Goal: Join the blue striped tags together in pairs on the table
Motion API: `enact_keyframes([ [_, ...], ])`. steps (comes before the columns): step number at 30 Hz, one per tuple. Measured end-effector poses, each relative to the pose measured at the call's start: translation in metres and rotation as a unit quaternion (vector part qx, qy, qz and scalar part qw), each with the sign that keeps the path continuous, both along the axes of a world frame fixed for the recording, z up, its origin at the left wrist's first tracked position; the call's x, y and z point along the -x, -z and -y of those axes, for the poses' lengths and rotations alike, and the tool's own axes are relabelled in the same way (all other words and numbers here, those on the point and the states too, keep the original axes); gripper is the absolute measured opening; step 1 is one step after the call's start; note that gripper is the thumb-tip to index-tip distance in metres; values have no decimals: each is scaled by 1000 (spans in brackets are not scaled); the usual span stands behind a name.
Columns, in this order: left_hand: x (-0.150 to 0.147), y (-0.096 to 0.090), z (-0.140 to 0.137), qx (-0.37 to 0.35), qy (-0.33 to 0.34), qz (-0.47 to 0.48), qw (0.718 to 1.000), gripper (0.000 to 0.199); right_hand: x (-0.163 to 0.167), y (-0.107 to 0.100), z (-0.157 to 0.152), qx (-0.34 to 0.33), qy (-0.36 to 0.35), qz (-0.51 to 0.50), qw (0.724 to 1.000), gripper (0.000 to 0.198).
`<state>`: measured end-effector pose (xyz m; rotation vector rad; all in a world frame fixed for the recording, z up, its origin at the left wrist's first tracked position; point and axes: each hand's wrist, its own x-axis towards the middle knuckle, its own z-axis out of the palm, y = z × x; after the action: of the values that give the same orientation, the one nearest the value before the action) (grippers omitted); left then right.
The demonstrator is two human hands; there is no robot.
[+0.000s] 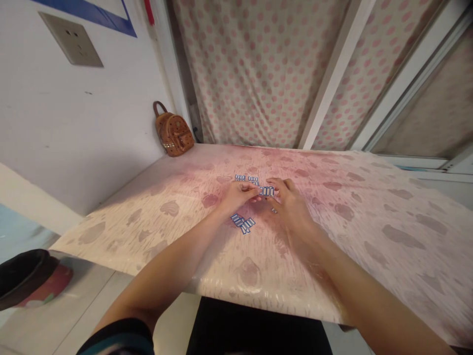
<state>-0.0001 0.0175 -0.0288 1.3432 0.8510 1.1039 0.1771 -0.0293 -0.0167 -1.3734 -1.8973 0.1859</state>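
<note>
Pink-patterned cloth [354, 212] over bench [247, 271]; spotted curtain [254, 64], brown backpack [175, 135] beyond left hand [238, 195], contents hidden. Left hand pinches blue-edged piece [267, 191]; right hand [293, 204] half-spread at its other end. More pieces [243, 223] beside left wrist.

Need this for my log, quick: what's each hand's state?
Left hand: closed, pinching a blue-and-white piece.
Right hand: open beside it; contact can't be told.

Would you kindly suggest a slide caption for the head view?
Blue-edged pieces between left hand and right hand, a loose cluster nearer on the patterned tablecloth, brown backpack by the wall.
</note>
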Motion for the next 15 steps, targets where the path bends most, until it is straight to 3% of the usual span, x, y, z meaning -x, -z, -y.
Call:
enact_keyframes([
  [9, -1, 1, -1, 50, 0, 49, 998, 27, 0, -1, -1, -25, -11, 2, 1000, 27],
  [15, -1, 3, -2, -3, -2, 50, 999, 32, 4, 3, -3, 43, -5, -137, 990, 24],
])
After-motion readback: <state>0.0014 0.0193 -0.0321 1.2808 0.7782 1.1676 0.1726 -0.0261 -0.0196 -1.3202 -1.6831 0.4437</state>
